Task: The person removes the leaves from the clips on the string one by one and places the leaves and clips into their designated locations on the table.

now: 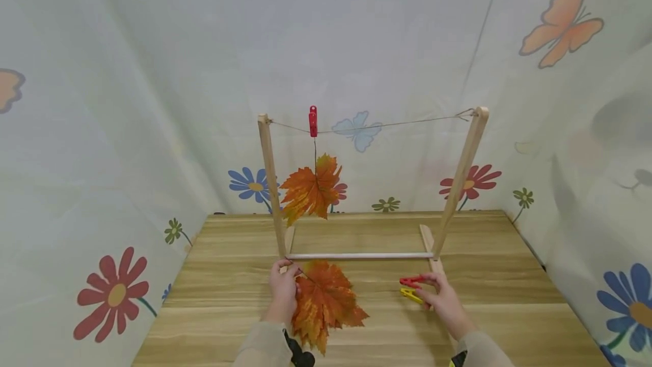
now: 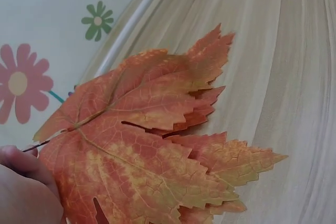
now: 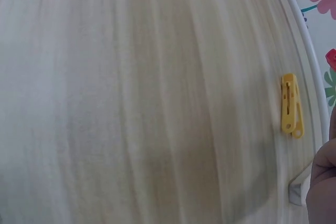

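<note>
My left hand (image 1: 284, 287) pinches the thin dark stem of an orange-red artificial maple leaf (image 1: 328, 302). In the left wrist view the leaf (image 2: 142, 135) spreads wide above the wooden table, the stem running between thumb and fingers. My right hand (image 1: 442, 301) grips a red clothespin (image 1: 410, 282) between thumb and fingers; only a bit of that red clothespin (image 3: 332, 59) shows in the right wrist view. Just below it, a yellow clothespin (image 3: 289, 103) lies on the tabletop. Another maple leaf (image 1: 309, 190) hangs by its stem from a second red clothespin (image 1: 313, 122) on the string.
Two wooden posts, left (image 1: 272, 186) and right (image 1: 460, 183), hold up a thin string (image 1: 397, 124). A white rod (image 1: 359, 256) joins them low down. Wood-grain table (image 1: 229, 276) lies beneath, and a pale flowered curtain (image 1: 356, 44) encloses the back and sides.
</note>
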Tool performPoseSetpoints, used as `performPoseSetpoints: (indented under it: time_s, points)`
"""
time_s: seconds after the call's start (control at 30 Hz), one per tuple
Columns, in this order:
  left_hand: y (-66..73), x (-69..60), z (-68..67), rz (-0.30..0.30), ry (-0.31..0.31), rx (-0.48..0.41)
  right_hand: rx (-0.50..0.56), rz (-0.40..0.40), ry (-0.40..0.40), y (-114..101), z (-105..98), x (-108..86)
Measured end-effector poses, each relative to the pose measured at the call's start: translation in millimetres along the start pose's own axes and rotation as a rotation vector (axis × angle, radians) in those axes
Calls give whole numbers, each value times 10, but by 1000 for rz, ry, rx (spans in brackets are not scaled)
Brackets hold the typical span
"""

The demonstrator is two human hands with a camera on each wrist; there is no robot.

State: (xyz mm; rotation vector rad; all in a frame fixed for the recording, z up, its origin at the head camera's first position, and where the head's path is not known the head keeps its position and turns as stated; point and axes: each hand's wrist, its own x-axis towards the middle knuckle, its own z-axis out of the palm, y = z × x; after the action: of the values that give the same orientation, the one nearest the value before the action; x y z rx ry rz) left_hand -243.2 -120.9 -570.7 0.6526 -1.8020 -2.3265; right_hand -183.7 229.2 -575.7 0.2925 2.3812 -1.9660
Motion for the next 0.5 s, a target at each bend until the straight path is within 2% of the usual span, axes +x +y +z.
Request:
performPoseSetpoints:
  time_s: [0.23,0.5]
  points:
    - [-56,27,-16,-11,13,0,6,-13,17,146,16,-37]
    - [-190,28,-32,33,59,32,58,-5,14,261,30,-102]
